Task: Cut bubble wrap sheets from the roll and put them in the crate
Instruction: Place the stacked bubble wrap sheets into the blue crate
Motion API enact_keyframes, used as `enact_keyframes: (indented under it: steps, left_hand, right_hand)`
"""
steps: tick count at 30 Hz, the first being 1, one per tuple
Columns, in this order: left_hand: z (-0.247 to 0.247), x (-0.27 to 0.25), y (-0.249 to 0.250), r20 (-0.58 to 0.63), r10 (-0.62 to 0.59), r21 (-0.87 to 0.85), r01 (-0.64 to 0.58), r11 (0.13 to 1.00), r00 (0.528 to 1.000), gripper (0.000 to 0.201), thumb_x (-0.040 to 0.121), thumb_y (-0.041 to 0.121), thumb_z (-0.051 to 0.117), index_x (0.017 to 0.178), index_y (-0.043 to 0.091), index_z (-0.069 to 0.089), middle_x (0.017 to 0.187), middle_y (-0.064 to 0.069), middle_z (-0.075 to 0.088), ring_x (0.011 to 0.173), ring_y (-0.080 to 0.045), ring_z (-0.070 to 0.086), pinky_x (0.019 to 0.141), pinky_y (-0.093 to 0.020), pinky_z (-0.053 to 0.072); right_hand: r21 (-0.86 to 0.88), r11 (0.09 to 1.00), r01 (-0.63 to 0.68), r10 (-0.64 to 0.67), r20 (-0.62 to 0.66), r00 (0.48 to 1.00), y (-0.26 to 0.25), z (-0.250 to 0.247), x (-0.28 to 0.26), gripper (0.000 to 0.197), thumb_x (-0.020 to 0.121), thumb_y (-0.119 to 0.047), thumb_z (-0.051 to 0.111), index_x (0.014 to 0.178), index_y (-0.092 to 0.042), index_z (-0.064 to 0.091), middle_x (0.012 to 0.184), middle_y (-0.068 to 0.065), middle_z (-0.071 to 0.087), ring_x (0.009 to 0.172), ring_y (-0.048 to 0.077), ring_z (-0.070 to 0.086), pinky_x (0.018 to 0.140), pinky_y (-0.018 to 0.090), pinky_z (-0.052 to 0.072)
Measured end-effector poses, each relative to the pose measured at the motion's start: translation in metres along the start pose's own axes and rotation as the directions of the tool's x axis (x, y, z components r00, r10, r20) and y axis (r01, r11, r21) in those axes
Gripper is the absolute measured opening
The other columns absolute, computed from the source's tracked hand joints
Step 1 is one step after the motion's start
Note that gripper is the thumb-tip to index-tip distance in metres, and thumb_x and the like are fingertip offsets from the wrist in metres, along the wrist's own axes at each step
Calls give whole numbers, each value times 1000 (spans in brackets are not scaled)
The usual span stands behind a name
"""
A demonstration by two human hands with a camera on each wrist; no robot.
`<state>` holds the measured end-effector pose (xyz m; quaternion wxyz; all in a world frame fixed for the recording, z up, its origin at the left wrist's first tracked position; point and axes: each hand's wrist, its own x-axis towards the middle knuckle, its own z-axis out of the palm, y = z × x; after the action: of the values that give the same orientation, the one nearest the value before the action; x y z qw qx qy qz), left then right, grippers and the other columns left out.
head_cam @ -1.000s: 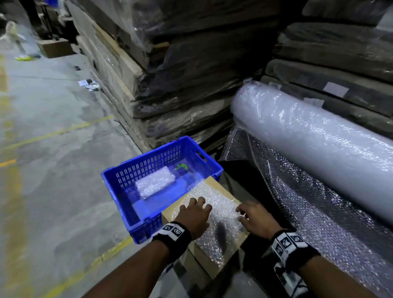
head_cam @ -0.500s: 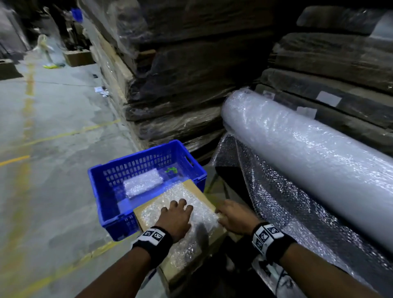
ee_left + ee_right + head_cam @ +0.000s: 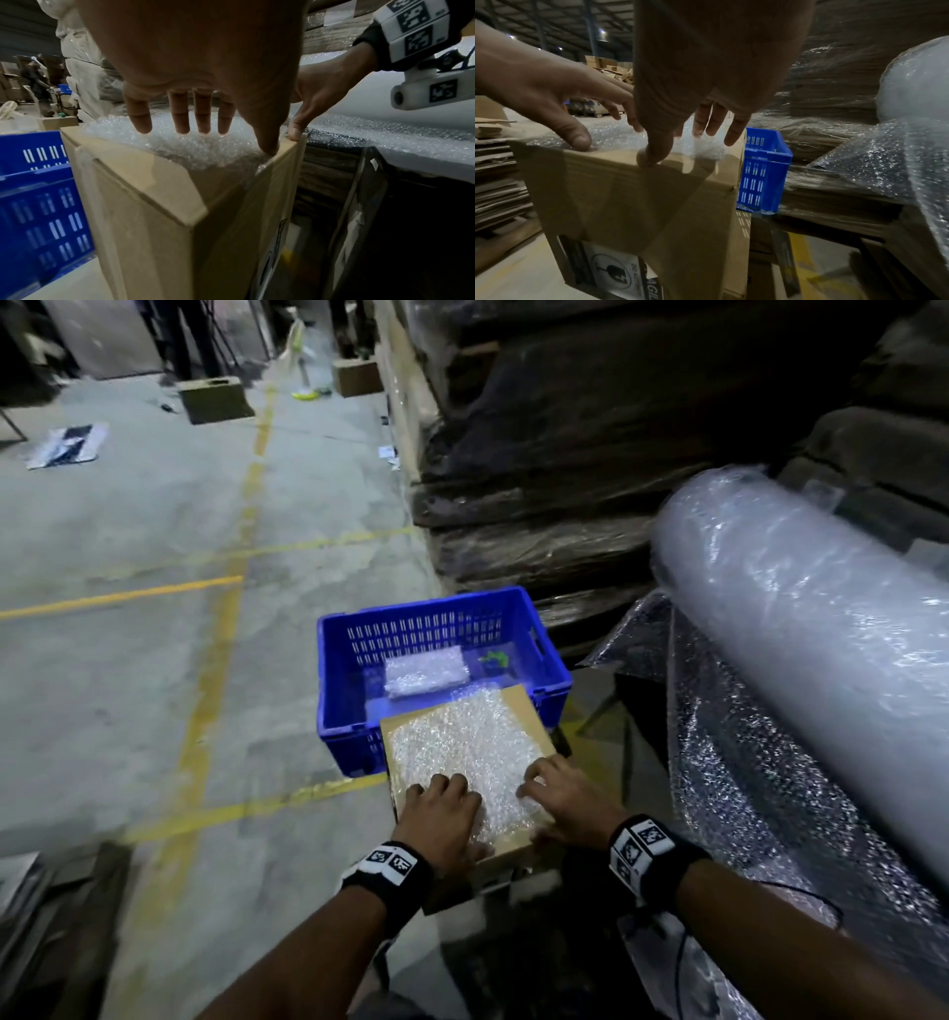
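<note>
- The cut bubble wrap sheet (image 3: 462, 752) lay flat on top of a cardboard box (image 3: 518, 706), at lower centre of the head view; its near edge sat under both hands.
- Step in hand, as judged: flattening or folding the sheet before transfer. It would be done well by pressing evenly with flat fingers, squaring the sheet's edges to the box top, and lifting by two corners so the light film did not slip or spring open.
- The blue crate (image 3: 339, 680) stood on the floor just beyond the box, at centre frame; one folded sheet (image 3: 426, 671) already lay inside it, with a small green item (image 3: 494, 658) near its right wall.
- The bubble wrap roll (image 3: 801, 629) filled the right of the frame, a loose length draped below it.
- Left hand (image 3: 444, 819): palm down on the near left part of the sheet, fingers (image 3: 180, 113) straight and slightly spread, tips touching the wrap; it gripped nothing.
- Right hand (image 3: 570, 801): palm down at the sheet's near right corner, fingers extended, thumb (image 3: 652, 154) on the box edge; nothing was enclosed.
- Both forearms reached forward from the bottom of the frame, the wrists level, each bearing a black band with printed markers.
- Wrapped pallet stacks (image 3: 565, 454) rose behind the crate, at upper centre.
</note>
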<state>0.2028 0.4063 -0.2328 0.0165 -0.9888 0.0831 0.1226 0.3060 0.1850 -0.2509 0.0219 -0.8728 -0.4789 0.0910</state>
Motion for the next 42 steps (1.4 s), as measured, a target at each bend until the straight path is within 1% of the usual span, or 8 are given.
enact_keyframes:
  steps: [5, 10, 16, 22, 30, 35, 38, 42]
  left_hand:
    - [3, 4, 2, 7, -18, -16, 18, 1000, 1000, 66, 85, 62, 59, 134, 19, 44, 137, -6, 41, 125, -32, 39, 100, -52, 35]
    - [6, 4, 2, -32, -26, -2, 26, 1000, 999, 64, 86, 62, 54, 133, 19, 46, 136, -7, 44, 123, -32, 41, 100, -53, 36]
    - [-1, 3, 15, -109, -65, 7, 66, 998, 992, 70, 84, 68, 45, 131, 17, 46, 138, -8, 42, 125, -33, 39, 103, -55, 31]
    - [-5, 6, 17, -122, -182, -36, 179, 983, 976, 46, 91, 36, 52, 131, 16, 45, 129, -8, 51, 115, -32, 48, 99, -52, 34]
    - [4, 3, 3, -103, -140, 39, 144, 989, 985, 39, 96, 29, 52, 131, 14, 44, 124, -10, 57, 115, -33, 54, 109, -54, 26]
    - [1, -2, -2, -79, -120, 33, 123, 992, 990, 36, 96, 28, 49, 130, 16, 49, 126, -11, 57, 117, -34, 54, 109, -55, 25]
    - [-4, -3, -7, -63, -100, 16, 102, 995, 993, 36, 96, 33, 50, 129, 17, 49, 128, -10, 57, 115, -34, 55, 106, -55, 27]
    - [-13, -4, -17, -45, -36, -50, 33, 998, 998, 40, 96, 36, 50, 132, 19, 47, 145, -6, 41, 116, -33, 56, 105, -53, 32]
  right_hand:
    - [-55, 998, 40, -40, -2, 999, 8, -1, 5, 52, 59, -32, 88, 105, -24, 64, 105, 4, 60, 95, 29, 58, 66, 46, 53]
    - [-186, 981, 54, -57, -10, 998, 7, -1, 14, 39, 65, -39, 83, 97, -22, 68, 97, 4, 62, 91, 29, 60, 62, 42, 51]
    - [-174, 985, -5, -10, -88, 996, 0, -5, 20, 25, 76, -38, 56, 85, -17, 68, 91, 5, 62, 89, 29, 59, 63, 41, 49]
    - [19, 1000, 4, -1, -154, 988, -1, -14, 21, 27, 79, -38, 54, 91, -17, 65, 95, 5, 59, 91, 28, 55, 65, 47, 52]
    - [-1, 1000, 29, -29, -97, 995, -15, -10, 21, 35, 84, -44, 44, 93, -18, 65, 97, 3, 61, 92, 26, 59, 68, 39, 51]
    - [69, 996, 48, -48, 5, 999, -20, -14, 20, 48, 87, -56, 48, 116, -21, 59, 117, 2, 55, 112, 24, 48, 85, 41, 44]
    - [135, 987, 84, -86, 13, 996, -17, -15, 14, 73, 78, -64, 60, 137, -24, 43, 135, 0, 45, 124, 21, 40, 96, 42, 41]
    - [175, 981, 83, -80, -20, 997, -5, -13, 8, 88, 73, -65, 64, 146, -27, 33, 151, -1, 37, 136, 23, 35, 107, 47, 36]
